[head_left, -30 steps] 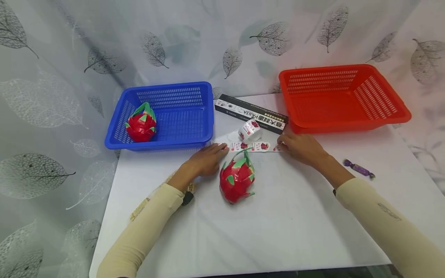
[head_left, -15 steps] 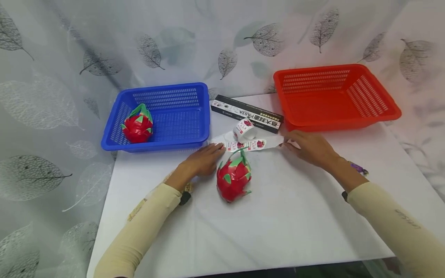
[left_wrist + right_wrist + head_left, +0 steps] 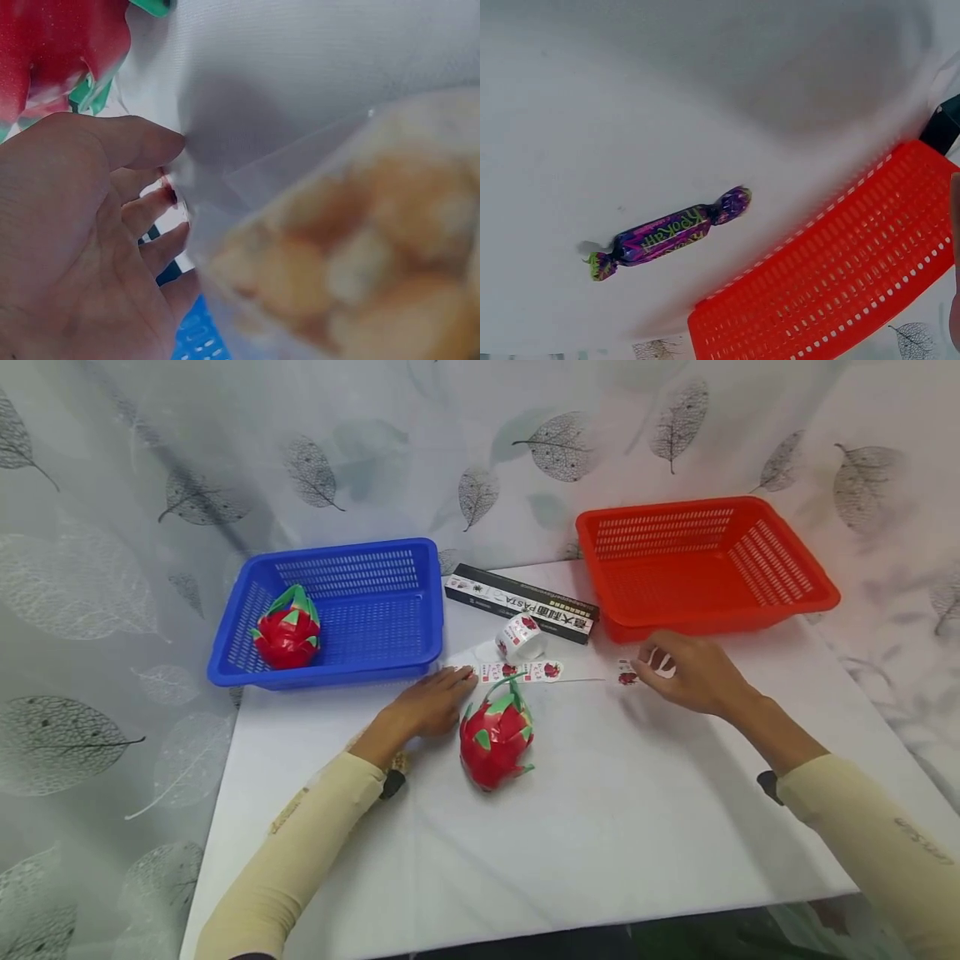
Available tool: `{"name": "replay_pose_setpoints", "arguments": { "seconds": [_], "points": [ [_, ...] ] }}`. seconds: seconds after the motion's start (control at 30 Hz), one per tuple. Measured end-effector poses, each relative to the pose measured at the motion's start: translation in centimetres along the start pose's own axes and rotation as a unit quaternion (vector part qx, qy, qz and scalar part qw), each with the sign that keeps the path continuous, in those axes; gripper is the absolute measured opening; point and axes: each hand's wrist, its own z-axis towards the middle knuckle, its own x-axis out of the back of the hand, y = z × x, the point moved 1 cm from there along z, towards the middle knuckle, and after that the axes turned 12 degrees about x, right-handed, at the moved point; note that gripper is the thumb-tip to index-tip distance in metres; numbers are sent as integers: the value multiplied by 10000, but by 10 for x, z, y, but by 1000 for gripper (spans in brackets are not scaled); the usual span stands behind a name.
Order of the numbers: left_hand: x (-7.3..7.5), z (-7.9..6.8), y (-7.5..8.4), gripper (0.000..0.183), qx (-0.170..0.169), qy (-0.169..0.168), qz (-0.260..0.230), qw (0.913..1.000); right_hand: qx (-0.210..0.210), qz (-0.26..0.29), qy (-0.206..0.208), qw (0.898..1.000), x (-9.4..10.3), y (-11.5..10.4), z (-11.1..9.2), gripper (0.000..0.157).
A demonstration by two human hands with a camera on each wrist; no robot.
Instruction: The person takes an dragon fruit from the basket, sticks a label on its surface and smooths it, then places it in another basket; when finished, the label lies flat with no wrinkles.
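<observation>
My left hand rests its fingertips on a strip of dragon-fruit stickers lying on the white table. A sticker roll stands just behind the strip. To the right, my right hand pinches one peeled sticker, apart from the strip's end. A red dragon fruit with green tips lies in front of the strip, close to my left hand. In the left wrist view, a clear bag of golden-brown pieces lies beside that hand; my forearm mostly covers it in the head view.
A blue basket holding another dragon fruit is at the back left. A red basket stands back right, with a black pasta box between them. The right wrist view shows a purple wrapped candy near the red basket.
My right hand has pulled right and lifted, and a sticker has come off the strip with it. The left hand stays on the strip. The head view has shifted slightly.
</observation>
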Motion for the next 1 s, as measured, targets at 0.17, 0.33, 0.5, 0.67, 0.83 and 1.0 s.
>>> {"name": "replay_pose_setpoints", "arguments": {
  "seconds": [0.17,0.33,0.5,0.67,0.83,1.0],
  "points": [
    [5,-2,-1,61,-23,198,-128,9997,-263,503,-342,9978,6,-15,13,14],
    [8,-3,-1,55,-101,414,-255,9988,-308,1131,-679,9908,12,-39,28,16],
    [9,-5,0,52,-113,596,-567,9965,-350,1957,-815,9766,13,-68,44,16],
    [7,-15,-6,51,-153,867,-985,9912,-181,2964,-1069,9489,2,-98,62,11],
    [10,-31,-8,47,-344,954,-1694,9803,-90,4052,-1368,9039,-12,-121,71,8],
    [18,-51,-1,43,-795,713,-2719,9564,-206,4519,-1456,8799,-30,-132,68,12]
  ]
}}
